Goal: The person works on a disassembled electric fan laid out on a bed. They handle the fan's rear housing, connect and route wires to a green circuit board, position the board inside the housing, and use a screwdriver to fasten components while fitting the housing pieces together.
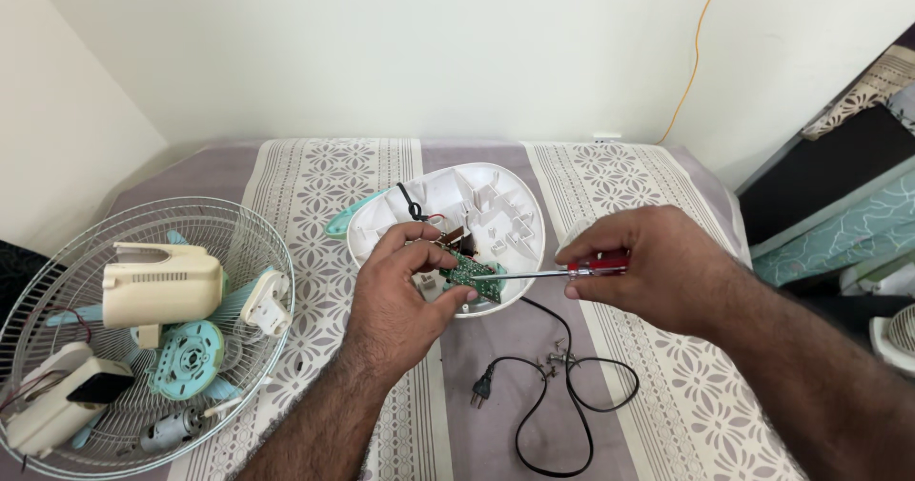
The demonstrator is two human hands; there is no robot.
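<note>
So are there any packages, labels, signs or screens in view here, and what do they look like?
No packages, labels or signs show.
Nearest to a screen: a small dark glossy rectangle on a white casing in the wire fan grille at left; whether it is a display cannot be told.
Green circuit board: in the white oval shell, steadied by the left hand; the right hand holds a red-handled screwdriver to it.

No packages, labels, signs or lit screens show anywhere around the wire fan guard (143, 333) — only loose fan parts lie in it and beside it on the patterned bed cover (315, 185).
</note>
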